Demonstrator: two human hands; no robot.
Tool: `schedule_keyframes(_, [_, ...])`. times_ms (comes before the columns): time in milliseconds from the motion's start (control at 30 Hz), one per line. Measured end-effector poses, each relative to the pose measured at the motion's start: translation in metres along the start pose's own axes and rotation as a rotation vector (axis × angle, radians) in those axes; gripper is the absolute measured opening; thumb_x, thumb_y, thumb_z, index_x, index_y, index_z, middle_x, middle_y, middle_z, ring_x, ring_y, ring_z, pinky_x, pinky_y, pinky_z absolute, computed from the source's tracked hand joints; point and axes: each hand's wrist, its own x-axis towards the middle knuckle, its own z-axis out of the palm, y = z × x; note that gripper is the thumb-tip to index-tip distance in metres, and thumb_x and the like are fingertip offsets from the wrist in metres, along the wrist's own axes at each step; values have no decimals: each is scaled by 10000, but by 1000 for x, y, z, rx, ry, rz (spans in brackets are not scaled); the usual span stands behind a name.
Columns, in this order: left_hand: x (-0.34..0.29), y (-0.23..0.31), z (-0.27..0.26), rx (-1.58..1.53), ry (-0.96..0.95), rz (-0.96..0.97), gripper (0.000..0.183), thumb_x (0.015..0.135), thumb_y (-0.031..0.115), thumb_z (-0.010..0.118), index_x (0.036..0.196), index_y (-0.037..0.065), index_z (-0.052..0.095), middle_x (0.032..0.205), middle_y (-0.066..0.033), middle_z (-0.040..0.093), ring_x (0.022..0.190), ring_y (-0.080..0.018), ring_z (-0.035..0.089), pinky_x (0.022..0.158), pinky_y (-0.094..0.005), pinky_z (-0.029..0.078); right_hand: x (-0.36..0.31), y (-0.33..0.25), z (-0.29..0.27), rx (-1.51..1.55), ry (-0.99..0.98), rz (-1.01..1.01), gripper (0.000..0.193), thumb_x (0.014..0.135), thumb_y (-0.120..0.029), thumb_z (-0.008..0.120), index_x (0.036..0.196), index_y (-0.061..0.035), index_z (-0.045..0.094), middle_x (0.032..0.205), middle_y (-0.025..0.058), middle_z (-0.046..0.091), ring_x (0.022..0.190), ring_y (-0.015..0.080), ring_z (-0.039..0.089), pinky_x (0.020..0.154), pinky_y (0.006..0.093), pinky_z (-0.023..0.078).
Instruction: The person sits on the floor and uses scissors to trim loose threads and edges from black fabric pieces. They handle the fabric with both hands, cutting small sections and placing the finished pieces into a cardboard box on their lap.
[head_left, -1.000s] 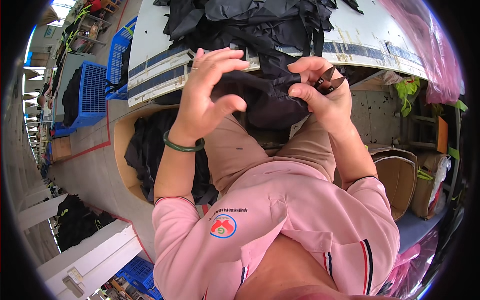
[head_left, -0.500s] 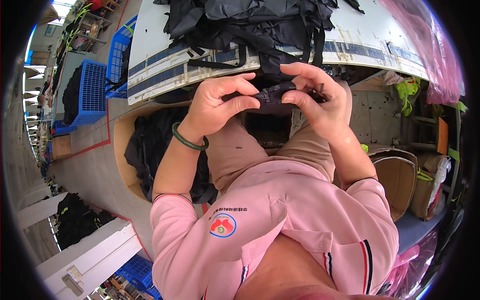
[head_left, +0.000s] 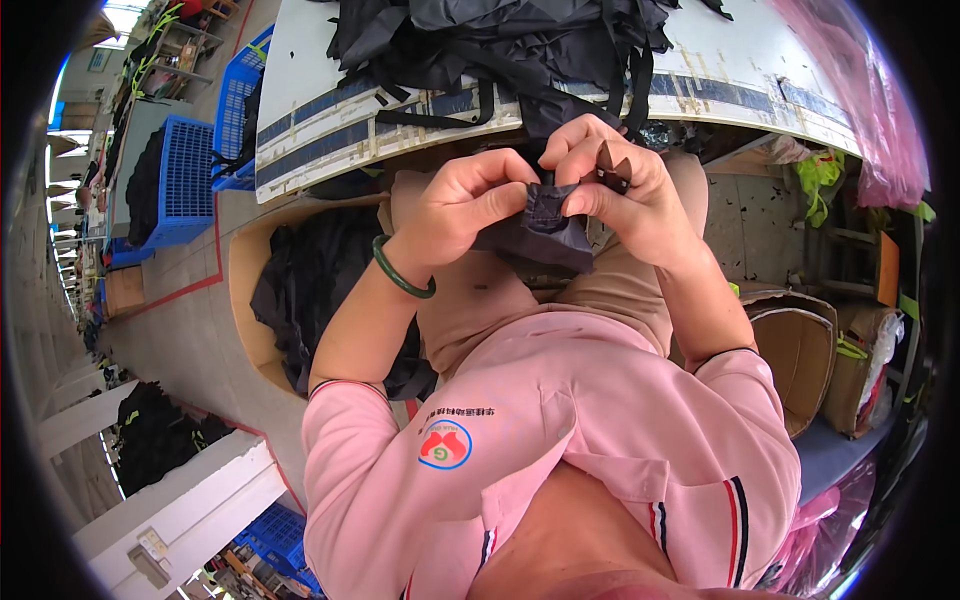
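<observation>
Just in front of the table edge, my left hand (head_left: 468,205) pinches a piece of black fabric (head_left: 545,245) between thumb and fingertips. Opposite it, my right hand (head_left: 640,215) has thumb and forefinger closed on the same fabric. A small folded, stitched square shows between the two thumbs, and a loose flap hangs below over my lap. Against the fingers of my right hand lies a dark, pointed, jagged-edged piece (head_left: 612,170); its kind is unclear. The fabric runs up toward a heap of black fabric and straps (head_left: 490,50) on the table.
The white table (head_left: 300,150) has a worn, taped front edge. A cardboard box (head_left: 245,290) of black fabric stands at my left, with a blue crate (head_left: 185,190) beyond. Pink plastic sheeting (head_left: 885,150) hangs at the right, above open cardboard boxes (head_left: 795,355).
My hands have drawn closer together, the left moving right. The fabric has been turned, so the stitched square now shows and a flap hangs lower. The dark pointed piece has become clearer.
</observation>
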Motion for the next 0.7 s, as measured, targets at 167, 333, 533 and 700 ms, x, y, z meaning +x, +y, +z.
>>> schedule_keyframes(167, [12, -27, 15, -100, 141, 78, 184, 873, 200, 653, 890, 83, 512, 853, 44, 531, 794, -26, 471, 724, -185, 388, 4, 11, 9, 160, 32, -69, 55, 815, 6, 629, 859, -8, 598, 965, 57, 566, 871, 124, 519, 784, 257, 425])
schedule_keyframes(333, [14, -19, 24, -66, 260, 266, 251, 823, 147, 710, 936, 69, 499, 904, 29, 533, 838, -52, 491, 785, -209, 403, 3, 8, 9, 121, 71, -19, 104, 862, -78, 627, 898, -12, 555, 906, 72, 595, 815, 120, 535, 751, 260, 436])
schedule_keyframes(533, [10, -20, 19, 381, 446, 564, 241, 833, 138, 702, 967, 16, 543, 953, -18, 560, 897, -86, 510, 858, -228, 402, 2, 1, 10, -41, 205, 24, 91, 839, -42, 637, 872, -23, 555, 794, -19, 550, 715, 44, 468, 640, 200, 398])
schedule_keyframes(700, [-5, -16, 32, 165, 417, 400, 298, 810, 69, 710, 1057, -19, 570, 981, -44, 587, 917, -97, 527, 847, -235, 416, 3, -1, 14, -108, 277, 75, 106, 814, -28, 658, 858, -28, 562, 744, -46, 512, 672, 26, 424, 596, 190, 364])
